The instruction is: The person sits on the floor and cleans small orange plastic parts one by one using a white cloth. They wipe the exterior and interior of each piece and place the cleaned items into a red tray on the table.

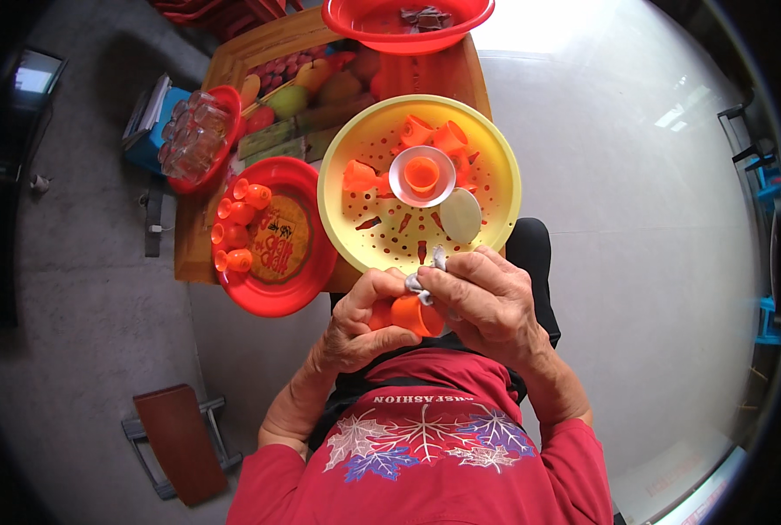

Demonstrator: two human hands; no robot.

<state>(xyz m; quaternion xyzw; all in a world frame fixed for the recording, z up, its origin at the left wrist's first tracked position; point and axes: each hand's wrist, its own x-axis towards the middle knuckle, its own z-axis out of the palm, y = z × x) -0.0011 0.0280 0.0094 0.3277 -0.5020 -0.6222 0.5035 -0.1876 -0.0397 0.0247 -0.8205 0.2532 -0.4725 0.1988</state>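
Note:
My left hand (pixel 364 321) grips an orange plastic cup (pixel 416 316) in front of my waist, its mouth facing right. A crumpled grey-white cloth (pixel 439 257) is pinched in my right hand (pixel 489 302), close against the cup's rim. Just beyond my hands sits a yellow perforated basin (pixel 420 105). Inside it lie several orange cups (pixel 449 136), some tipped over. A white bowl (pixel 395 178) there has an orange cup (pixel 422 173) in it, and a pale oval disc (pixel 460 215) leans beside the bowl. To the left, a red round tray (pixel 305 282) carries several small orange goblets (pixel 240 212) lying sideways.
A red tub (pixel 410 42) with dark cloth stands at the table's far end. On the left, a red basin (pixel 236 108) holds several glass jars (pixel 197 134) near a blue box (pixel 144 147). The wooden table (pixel 190 243) has a fruit-printed top. A folding stool (pixel 180 443) stands lower left.

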